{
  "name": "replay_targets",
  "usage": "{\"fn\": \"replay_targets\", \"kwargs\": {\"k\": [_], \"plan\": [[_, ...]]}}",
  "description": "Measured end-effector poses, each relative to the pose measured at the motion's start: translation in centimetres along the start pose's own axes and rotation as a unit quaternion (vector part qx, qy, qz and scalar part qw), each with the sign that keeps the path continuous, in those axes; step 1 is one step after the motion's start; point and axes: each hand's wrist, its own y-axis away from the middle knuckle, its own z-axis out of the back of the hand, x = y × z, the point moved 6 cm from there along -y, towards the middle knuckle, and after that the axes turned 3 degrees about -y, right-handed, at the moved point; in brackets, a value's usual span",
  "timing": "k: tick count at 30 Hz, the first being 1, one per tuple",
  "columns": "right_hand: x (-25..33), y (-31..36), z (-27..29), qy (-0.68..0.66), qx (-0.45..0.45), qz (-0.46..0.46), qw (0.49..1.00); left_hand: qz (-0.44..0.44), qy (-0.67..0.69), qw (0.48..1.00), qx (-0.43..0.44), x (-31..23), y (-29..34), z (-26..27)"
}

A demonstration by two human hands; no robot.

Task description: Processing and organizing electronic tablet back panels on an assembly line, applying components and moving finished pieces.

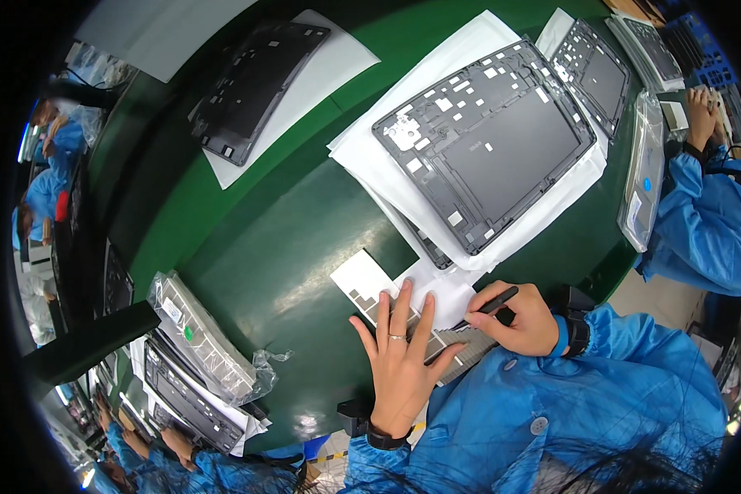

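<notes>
My left hand point(403, 362) lies with fingers spread over a sheet of small grey stickers point(473, 352), pressing it near the table's front edge. The sheet's far left end is bare white backing, and my palm and fingers hide part of its middle. In my right hand point(528, 323) is a slim black pen-shaped tool point(498, 300), pinched between thumb and fingers. The tool's lower end reaches the sheet's edge beside my left hand; its tip is too small to make out. Beyond both hands, a dark tablet housing point(514, 156) dotted with white pads lies on white paper point(461, 49).
More dark housings lie at the far left point(259, 82) and far right point(594, 74). Plastic-wrapped bundles sit on the left point(206, 337) and right point(644, 173) of the green table point(288, 247). A co-worker's hand point(701, 115) is at the right; others work at the left.
</notes>
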Motion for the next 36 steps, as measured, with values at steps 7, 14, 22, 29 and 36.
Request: {"fn": "replay_targets", "kwargs": {"k": [7, 14, 22, 29, 36], "plan": [[-0.1, -0.2, 0.1, -0.061, 0.004, -0.019, 0.998, 0.001, 0.001, 1.0, -0.007, 0.1, -0.3, 0.3], [6.7, -4.8, 5.8, -0.285, -0.068, -0.013, 0.956, 0.016, -0.029, 0.999, -0.041, 1.0, -1.7, 3.4], [7.8, -18.6, 12.7, -0.098, -0.119, 0.065, 0.986, -0.15, 0.0, 0.982, -0.113, -7.8, -13.2, 8.6], [6.0, -20.3, 12.7, -0.098, -0.115, 0.027, 0.988, -0.137, -0.071, 0.983, -0.099, -8.3, -17.9, 7.4], [5.9, -20.7, 12.6, -0.109, -0.117, 0.03, 0.987, -0.126, -0.096, 0.984, -0.077, -8.2, -18.4, 7.1]]}}
